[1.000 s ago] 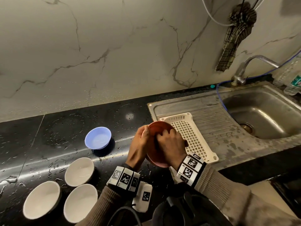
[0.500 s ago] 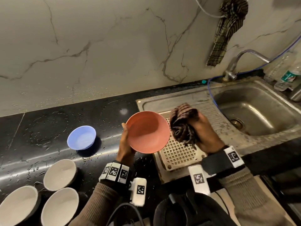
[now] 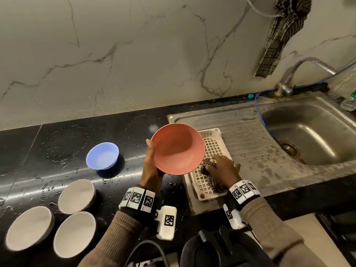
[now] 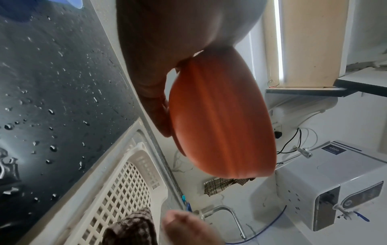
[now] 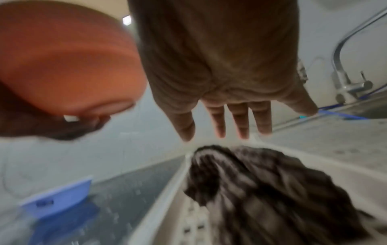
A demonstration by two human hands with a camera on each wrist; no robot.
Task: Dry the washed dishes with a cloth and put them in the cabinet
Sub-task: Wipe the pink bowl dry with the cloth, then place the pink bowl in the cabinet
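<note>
My left hand (image 3: 152, 166) grips the rim of an orange-pink bowl (image 3: 178, 148), held up above the counter edge with its inside facing me; the bowl's underside (image 4: 222, 119) fills the left wrist view. The checked drying cloth (image 3: 211, 175) lies bunched in the white lattice tray (image 3: 209, 149) on the drainboard. Above the cloth hovers my right hand (image 3: 224, 168), fingers (image 5: 240, 119) straight and spread, holding nothing. The cloth (image 5: 272, 190) shows blurred just below those fingers in the right wrist view.
A blue bowl (image 3: 102, 156) and three white bowls (image 3: 76, 196) stand on the wet black counter (image 3: 48, 151) to the left. The steel sink (image 3: 312, 132) and tap (image 3: 287, 78) are at the right. A second checked cloth (image 3: 279, 35) hangs on the marble wall.
The right hand has lowered the cloth into the tray and let go of it. The left hand keeps the bowl, now tilted up. One second ago both hands rubbed the bowl.
</note>
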